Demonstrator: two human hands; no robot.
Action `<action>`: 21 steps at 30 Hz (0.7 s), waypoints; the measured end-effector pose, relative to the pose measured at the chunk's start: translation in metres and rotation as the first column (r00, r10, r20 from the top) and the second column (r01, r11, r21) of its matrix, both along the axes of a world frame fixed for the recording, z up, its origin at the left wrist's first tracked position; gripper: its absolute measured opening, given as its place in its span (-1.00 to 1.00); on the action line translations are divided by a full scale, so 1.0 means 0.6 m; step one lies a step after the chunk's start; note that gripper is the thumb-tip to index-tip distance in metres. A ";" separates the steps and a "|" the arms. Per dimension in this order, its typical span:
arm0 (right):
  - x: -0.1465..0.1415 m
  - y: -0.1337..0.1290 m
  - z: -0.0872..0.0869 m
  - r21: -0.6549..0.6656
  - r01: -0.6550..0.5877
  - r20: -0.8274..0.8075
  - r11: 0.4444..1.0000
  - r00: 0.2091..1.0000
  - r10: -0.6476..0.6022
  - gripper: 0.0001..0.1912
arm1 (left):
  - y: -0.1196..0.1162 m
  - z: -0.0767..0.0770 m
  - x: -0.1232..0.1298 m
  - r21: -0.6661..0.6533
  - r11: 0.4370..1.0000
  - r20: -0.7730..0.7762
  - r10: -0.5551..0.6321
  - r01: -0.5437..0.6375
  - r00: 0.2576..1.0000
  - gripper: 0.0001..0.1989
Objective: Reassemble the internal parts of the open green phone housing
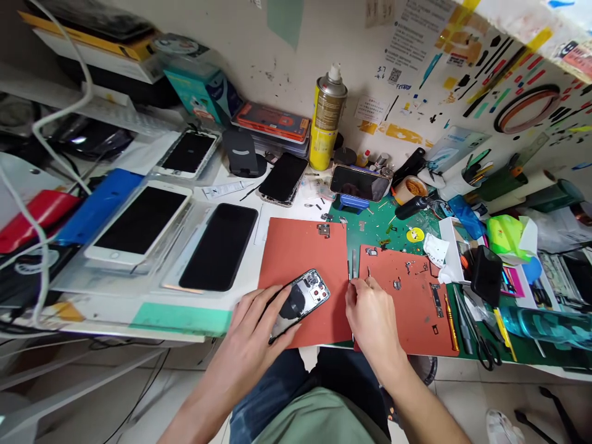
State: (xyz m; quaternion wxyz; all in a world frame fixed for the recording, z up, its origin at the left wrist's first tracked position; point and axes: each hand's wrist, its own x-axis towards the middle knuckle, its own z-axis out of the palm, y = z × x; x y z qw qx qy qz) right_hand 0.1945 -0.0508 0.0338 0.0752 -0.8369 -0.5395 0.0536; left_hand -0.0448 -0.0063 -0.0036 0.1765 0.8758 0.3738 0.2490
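Phone housing (pixel 303 298): located over the left red mat (pixel 300 246), directly ahead of the wearer's lap, camera openings pointing away and to the right. I cannot confirm whether its whole underside rests on the mat. My left hand (pixel 256 317) is partly closed, fingers spread over one long edge and thumb at the other, gripping the housing. My right hand (pixel 372 311) is curled nearly closed at the gap between the mats, beside a slim metal tool (pixel 354 264). I cannot tell what, if anything, its fingertips hold.

Step in hand, as I judge it: steadying the housing with the left while the right handles a small tool or part. In my judgement, the next move calls for a firm left hold, a secure fingertip pinch on the right, and clearance from loose parts.

On the right red mat (pixel 407 320) lies a long dark component (pixel 436 300), with a gold screwdriver (pixel 450 324) just beside it. A metal bracket (pixel 324 230) sits at the left mat's far edge. Beyond, a phone (pixel 359 182) leans in a blue stand (pixel 354 202); a yellow spray can (pixel 327 120) stands by the wall.
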 end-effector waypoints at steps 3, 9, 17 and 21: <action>0.000 0.014 0.009 -0.102 0.026 -0.008 0.994 1.000 -0.027 -0.77 | -0.001 0.000 0.000 -0.002 1.000 0.006 -0.006 0.006 1.000 -0.37; 0.007 0.024 0.025 -0.234 0.082 -0.065 0.969 0.993 -0.099 -0.74 | -0.001 0.001 -0.005 -0.021 1.000 0.001 -0.009 0.009 1.000 -0.38; 0.019 0.031 0.012 -0.242 0.115 -0.147 0.964 0.977 -0.153 -0.79 | 0.004 0.016 -0.008 -0.004 0.998 -0.060 -0.062 0.061 0.996 -0.48; 0.025 0.021 0.027 -0.155 0.116 -0.180 0.981 0.973 -0.143 -0.84 | 0.009 0.025 -0.005 0.026 0.996 -0.057 -0.086 0.088 0.995 -0.58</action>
